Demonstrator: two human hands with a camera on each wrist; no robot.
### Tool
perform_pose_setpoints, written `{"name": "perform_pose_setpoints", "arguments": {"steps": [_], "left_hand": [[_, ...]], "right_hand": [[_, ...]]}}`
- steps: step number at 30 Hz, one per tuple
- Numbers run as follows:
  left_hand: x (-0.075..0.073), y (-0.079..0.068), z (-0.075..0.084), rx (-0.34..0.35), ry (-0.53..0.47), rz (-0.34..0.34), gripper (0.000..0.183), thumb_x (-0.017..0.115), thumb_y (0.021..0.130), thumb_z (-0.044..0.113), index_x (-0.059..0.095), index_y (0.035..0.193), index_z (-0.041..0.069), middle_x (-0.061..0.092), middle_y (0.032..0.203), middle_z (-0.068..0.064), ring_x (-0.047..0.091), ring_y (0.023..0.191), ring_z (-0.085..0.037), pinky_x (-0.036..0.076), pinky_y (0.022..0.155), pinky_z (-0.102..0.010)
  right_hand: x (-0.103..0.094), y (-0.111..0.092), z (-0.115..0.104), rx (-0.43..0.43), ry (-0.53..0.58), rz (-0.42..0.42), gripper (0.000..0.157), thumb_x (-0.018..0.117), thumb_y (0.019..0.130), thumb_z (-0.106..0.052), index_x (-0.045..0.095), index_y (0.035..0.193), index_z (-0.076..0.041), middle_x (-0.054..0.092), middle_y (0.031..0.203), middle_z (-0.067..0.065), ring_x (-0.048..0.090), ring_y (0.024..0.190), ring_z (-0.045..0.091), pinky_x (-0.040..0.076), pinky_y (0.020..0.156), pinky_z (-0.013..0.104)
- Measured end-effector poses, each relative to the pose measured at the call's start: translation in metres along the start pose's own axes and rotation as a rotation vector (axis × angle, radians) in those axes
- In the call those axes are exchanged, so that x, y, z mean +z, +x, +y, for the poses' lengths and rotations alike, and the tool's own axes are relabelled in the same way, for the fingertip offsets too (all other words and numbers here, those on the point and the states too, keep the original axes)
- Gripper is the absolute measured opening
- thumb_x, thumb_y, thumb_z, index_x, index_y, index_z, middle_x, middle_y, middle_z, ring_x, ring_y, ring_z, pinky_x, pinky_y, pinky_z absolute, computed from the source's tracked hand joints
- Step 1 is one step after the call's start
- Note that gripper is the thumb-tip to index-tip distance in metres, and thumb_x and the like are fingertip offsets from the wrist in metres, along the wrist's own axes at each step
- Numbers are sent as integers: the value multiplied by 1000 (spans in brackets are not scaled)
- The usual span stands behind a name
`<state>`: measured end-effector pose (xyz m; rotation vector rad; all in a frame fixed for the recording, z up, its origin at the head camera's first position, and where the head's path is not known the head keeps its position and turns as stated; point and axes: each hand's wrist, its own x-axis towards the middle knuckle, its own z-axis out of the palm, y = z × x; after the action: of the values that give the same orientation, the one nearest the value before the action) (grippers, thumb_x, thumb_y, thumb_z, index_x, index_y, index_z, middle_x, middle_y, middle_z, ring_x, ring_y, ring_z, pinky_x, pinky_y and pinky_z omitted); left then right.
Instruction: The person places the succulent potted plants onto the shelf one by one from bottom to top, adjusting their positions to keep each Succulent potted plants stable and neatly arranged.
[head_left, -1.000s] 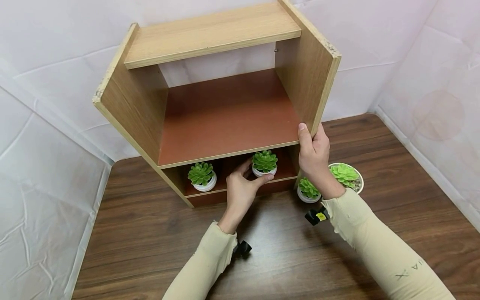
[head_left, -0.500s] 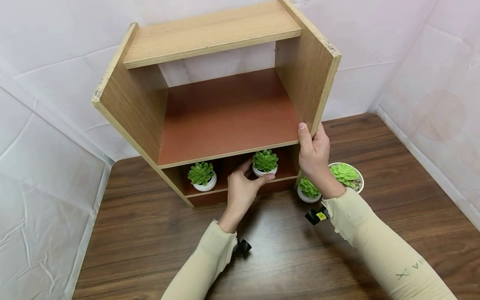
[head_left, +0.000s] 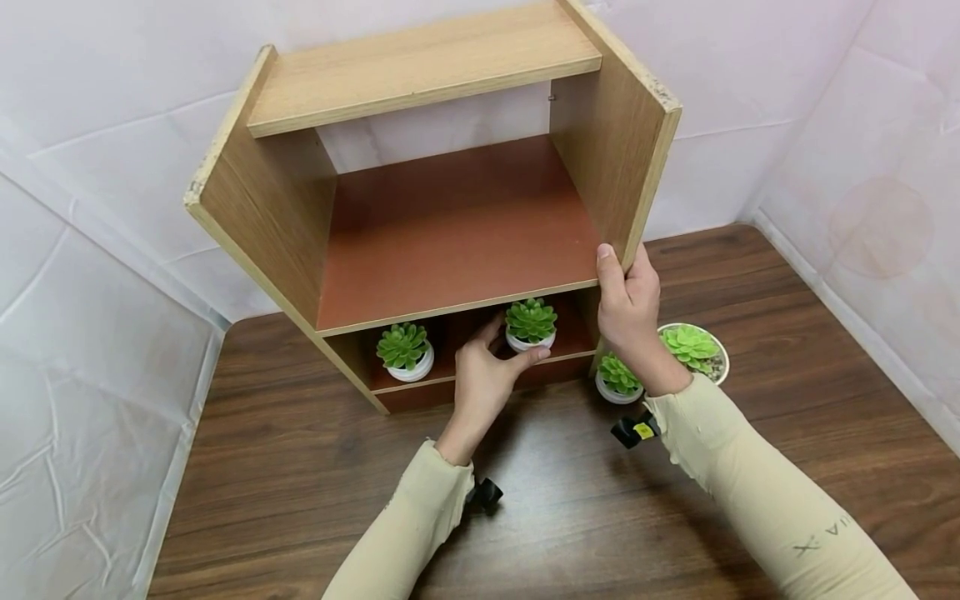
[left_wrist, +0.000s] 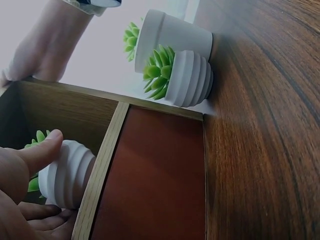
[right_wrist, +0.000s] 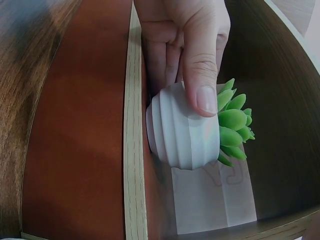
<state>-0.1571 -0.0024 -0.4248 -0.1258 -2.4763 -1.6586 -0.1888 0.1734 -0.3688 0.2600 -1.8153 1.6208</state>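
On the lower shelf my left hand (head_left: pixel 483 375) holds a small potted succulent (head_left: pixel 531 323), thumb at the front of its ribbed white pot and fingers at its side and back. The left wrist view shows the thumb (left_wrist: pixel 42 155) against that pot (left_wrist: pixel 70 172), which stands just behind the shelf's front edge. My right hand (head_left: pixel 632 304) grips the right side panel of the wooden shelf unit (head_left: pixel 637 150), thumb on the front and fingers behind. A second potted succulent (head_left: pixel 405 352) sits at the left end of the same lower shelf.
Beside the unit's right side, a small potted succulent (head_left: pixel 618 380) and a bigger white pot with a succulent (head_left: pixel 693 350) stand on the dark wooden table (head_left: pixel 555 517), partly behind the right forearm. The reddish upper shelf board (head_left: pixel 457 233) overhangs the left hand's fingers.
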Motion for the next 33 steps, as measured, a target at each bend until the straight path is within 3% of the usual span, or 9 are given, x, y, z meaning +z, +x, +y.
{"name": "perform_pose_setpoints", "arguments": {"steps": [10,17,26,33], "left_hand": [[-3,-2,1,5,-6,16,80,90,70,31,56,138,5,65,124,-6,57,115,-12,46,92,-31],[-7,-6,3,12,-42,22,79,91,70,27,56,138,5,64,125,-11,61,113,-19,47,92,-29],[-14,-9,1,5,-46,42,78,91,70,25,57,137,5,63,125,-11,61,112,-21,46,93,-26],[-18,-12,0,4,-25,47,79,91,69,27,57,137,6,62,128,-9,60,114,-21,45,94,-26]], "right_hand": [[0,-2,0,-15,6,-12,29,48,102,-12,55,106,15,58,82,-2,54,80,12,41,73,26],[2,0,-2,8,26,-3,25,48,102,-9,53,102,15,41,68,-2,47,72,14,36,67,27],[3,-1,-23,26,3,-8,23,45,101,-1,52,105,20,47,71,-7,48,75,9,37,70,25],[1,-1,-4,19,9,-2,26,48,102,-10,57,108,14,56,76,-7,54,77,12,40,71,25]]}}
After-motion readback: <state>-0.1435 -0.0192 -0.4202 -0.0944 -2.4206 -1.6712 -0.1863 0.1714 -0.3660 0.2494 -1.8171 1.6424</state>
